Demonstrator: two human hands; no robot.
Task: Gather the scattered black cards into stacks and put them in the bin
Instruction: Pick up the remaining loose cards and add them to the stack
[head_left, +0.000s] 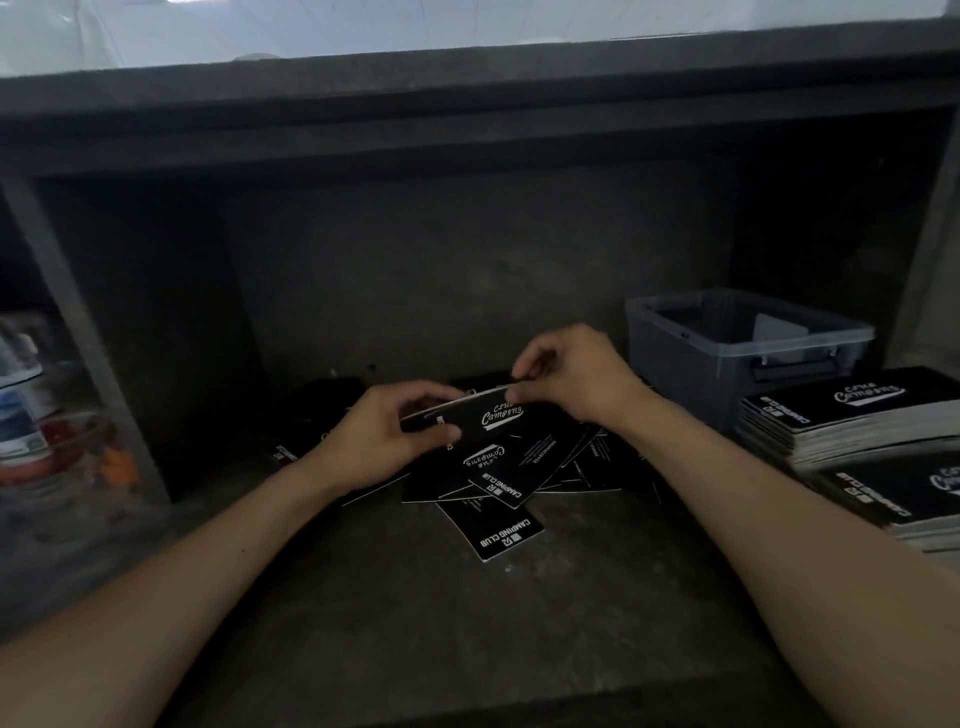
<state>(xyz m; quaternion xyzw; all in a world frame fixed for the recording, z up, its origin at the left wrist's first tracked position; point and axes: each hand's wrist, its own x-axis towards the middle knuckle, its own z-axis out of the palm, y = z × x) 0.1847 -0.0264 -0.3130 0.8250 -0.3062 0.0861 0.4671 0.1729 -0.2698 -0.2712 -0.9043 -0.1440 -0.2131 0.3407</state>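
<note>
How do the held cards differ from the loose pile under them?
The held cards are squared into one thin stack; the loose pile lies criss-crossed at mixed angles. The held cards are raised off the surface, pinched at their ends by the left hand and right hand; the loose pile lies flat on it. Shared: black faces with white Camping Club print.

Dark grey ledge: scattered black cards in the middle, grey bin far right, card stacks near right.
</note>
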